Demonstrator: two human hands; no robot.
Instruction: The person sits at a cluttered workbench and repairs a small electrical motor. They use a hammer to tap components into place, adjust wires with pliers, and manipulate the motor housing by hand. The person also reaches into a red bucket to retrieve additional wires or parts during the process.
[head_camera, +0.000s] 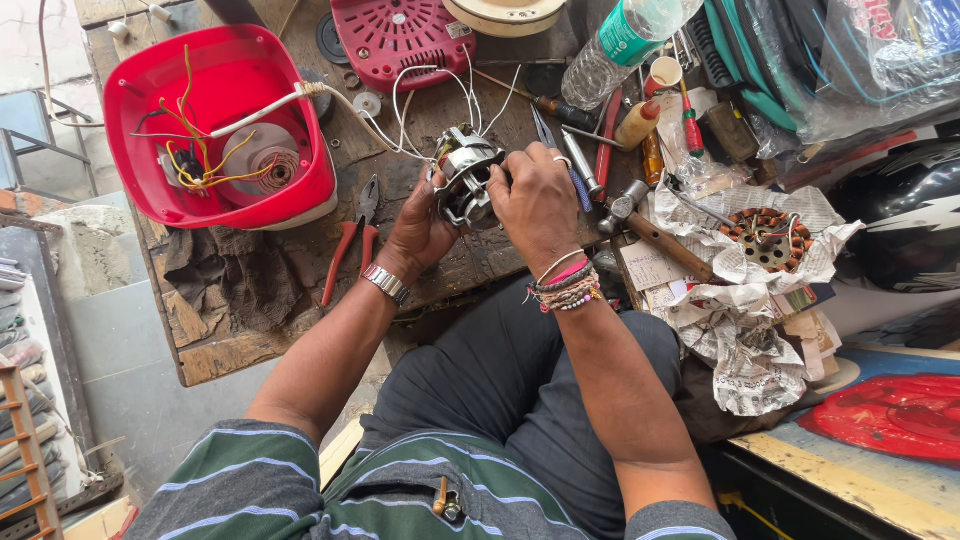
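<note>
A worn wooden workbench (250, 300) is taking up the upper half of the view. At ten o'clock one red plastic housing (215, 125) is lying open, yellow and red wires spilling inside. One pair of red-handled pliers (350, 245) is resting beside the left hand (420, 228), which is cupping one small electric motor (465, 185) at centre. The right hand (538, 205) is closing over the motor's side, fingertips probably pinching it. At twelve o'clock one clear bottle (625, 45) is showing a green label. At three o'clock one copper-wound stator (768, 238) is sitting on crumpled newspaper (740, 330).
</note>
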